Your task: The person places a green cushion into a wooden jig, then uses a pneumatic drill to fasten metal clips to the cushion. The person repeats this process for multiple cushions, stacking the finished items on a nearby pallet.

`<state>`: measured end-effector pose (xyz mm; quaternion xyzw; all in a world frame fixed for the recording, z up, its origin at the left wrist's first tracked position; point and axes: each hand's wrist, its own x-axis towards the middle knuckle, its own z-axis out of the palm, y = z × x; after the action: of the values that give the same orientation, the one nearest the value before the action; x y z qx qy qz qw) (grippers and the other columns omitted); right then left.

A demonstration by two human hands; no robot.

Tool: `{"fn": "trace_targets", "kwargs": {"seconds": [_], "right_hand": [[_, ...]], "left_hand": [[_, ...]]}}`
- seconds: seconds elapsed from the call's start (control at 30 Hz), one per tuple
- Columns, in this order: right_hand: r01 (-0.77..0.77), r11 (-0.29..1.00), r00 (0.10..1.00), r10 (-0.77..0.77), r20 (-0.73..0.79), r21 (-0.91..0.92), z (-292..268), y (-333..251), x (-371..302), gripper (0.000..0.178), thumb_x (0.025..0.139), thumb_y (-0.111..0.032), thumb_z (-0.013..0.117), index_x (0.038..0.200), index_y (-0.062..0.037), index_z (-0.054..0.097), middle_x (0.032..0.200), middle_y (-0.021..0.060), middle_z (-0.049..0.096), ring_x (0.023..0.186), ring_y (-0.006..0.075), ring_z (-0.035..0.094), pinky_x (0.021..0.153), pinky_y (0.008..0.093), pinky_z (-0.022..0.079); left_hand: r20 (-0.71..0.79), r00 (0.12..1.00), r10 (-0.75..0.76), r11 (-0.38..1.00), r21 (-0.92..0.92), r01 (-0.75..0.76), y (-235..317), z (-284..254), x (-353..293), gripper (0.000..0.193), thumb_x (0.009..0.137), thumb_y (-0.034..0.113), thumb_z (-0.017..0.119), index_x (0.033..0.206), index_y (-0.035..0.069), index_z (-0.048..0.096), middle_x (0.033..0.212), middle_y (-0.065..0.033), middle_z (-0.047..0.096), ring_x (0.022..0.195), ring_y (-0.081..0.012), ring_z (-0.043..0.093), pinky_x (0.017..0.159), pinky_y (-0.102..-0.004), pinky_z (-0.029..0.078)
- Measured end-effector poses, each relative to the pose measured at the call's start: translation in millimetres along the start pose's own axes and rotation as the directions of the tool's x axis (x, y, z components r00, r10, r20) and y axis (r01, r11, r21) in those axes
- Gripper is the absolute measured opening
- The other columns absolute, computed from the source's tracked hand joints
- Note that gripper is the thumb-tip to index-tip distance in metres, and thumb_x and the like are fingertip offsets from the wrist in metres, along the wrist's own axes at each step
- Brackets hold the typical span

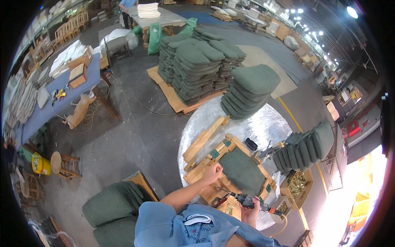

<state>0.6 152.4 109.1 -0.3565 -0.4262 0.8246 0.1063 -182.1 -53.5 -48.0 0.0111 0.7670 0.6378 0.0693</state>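
A green seat cushion [242, 172] lies inside a wooden frame [263, 169] on a round table wrapped in shiny film [190, 144]. My left hand [212, 173] is closed over the frame's near left side; what its fingers hold, if anything, is too small to make out. My right hand [250, 210] grips a black power screwdriver [245, 200], whose bit points left over the near part of the frame. A cable or hose trails from its orange-tipped end. Brass-coloured fasteners [228, 209] sit close to my body, below the tool.
Green cushions are piled on the table [251, 90], on cardboard behind it [193, 70], at right [306, 150] and at lower left [111, 206]. A cardboard box of fasteners [297, 185] stands right of the frame. A stool [65, 164] and yellow bucket [40, 164] are at left.
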Motion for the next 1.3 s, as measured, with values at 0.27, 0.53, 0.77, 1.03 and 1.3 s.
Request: {"fn": "trace_targets", "kwargs": {"seconds": [0.27,0.53,0.77,1.03,1.3], "right_hand": [[0.077,0.993,0.997,-0.077,-0.002,0.094,18.6,-24.1,36.1,0.042,0.095,-0.025,0.069,0.134,-0.0210,0.055,0.124,0.0098,0.068,0.105,0.0299,0.072,0.079,0.0465,0.066],[0.146,0.989,0.987,-0.147,-0.071,-0.016,32.7,-24.7,68.4,0.039,0.097,-0.030,0.068,0.131,-0.0117,0.060,0.120,0.0103,0.071,0.109,0.0322,0.073,0.085,0.0494,0.065],[0.459,0.854,0.879,-0.477,-0.018,-0.243,96.1,-66.6,96.4,0.048,0.094,-0.004,0.070,0.138,-0.0112,0.052,0.129,0.0163,0.065,0.111,0.0311,0.071,0.081,0.0507,0.067],[0.587,0.667,0.804,-0.545,0.237,-0.459,148.1,-78.0,131.3,0.049,0.089,-0.002,0.074,0.134,-0.0075,0.054,0.128,0.0182,0.070,0.110,0.0277,0.073,0.083,0.0416,0.067],[0.719,0.513,0.695,-0.532,0.483,-0.469,168.2,-38.4,171.8,0.053,0.085,-0.002,0.081,0.129,-0.0018,0.054,0.122,0.0193,0.073,0.110,0.0255,0.073,0.095,0.0371,0.061]], "left_hand": [[0.032,0.996,0.079,0.963,0.255,-0.085,75.9,8.0,64.9,0.020,0.100,0.030,0.069,0.100,0.010,0.070,0.082,-0.0175,0.073,0.080,-0.0420,0.072,0.071,-0.0537,0.056],[0.039,0.981,0.189,0.762,0.624,-0.172,30.2,4.5,109.5,0.023,0.103,0.028,0.058,0.110,0.010,0.071,0.093,-0.0172,0.078,0.086,-0.0399,0.076,0.080,-0.0542,0.060],[0.054,0.989,0.140,0.748,0.649,-0.141,9.7,12.3,115.9,0.024,0.101,0.030,0.063,0.114,0.010,0.068,0.090,-0.0196,0.076,0.081,-0.0410,0.074,0.073,-0.0548,0.059],[0.083,0.963,0.257,0.797,0.544,-0.260,10.9,1.9,117.3,0.011,0.096,0.023,0.070,0.097,0.012,0.071,0.087,-0.0120,0.075,0.080,-0.0373,0.073,0.071,-0.0505,0.058],[0.217,0.951,0.220,0.684,0.661,-0.309,3.1,9.4,117.1,0.023,0.100,0.018,0.063,0.120,0.015,0.073,0.094,-0.0108,0.077,0.090,-0.0320,0.075,0.077,-0.0468,0.060]]}}
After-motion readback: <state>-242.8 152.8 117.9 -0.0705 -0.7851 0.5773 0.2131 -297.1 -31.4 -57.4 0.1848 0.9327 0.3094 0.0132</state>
